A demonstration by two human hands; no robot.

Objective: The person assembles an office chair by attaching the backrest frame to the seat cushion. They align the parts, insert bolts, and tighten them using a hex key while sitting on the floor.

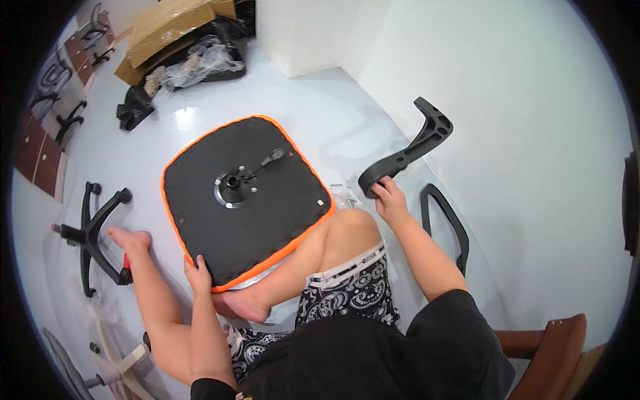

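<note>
A chair seat (pixel 280 220) lies upside down on the floor before me, its black underside up and its rim orange. A round metal plate (pixel 235 189) with a central socket sits in its middle, and a short black lever (pixel 270 158) runs from it. My left hand (pixel 198 273) grips the seat's near left corner. Raised to the right of the seat is a black curved chair bracket (pixel 402 159) with holes in it; my right hand (pixel 391 200) is closed on its lower end. A second black part, a looped armrest (pixel 448 223), stands on the floor by the wall.
A black star-shaped chair base (pixel 90 233) lies at the left. Small packaged parts (pixel 345 197) lie beside the seat. Cardboard (pixel 167 33) and clear plastic wrap (pixel 203 63) are piled at the back. A white wall (pixel 480 87) bounds the right; a brown wooden chair (pixel 557 353) stands near right.
</note>
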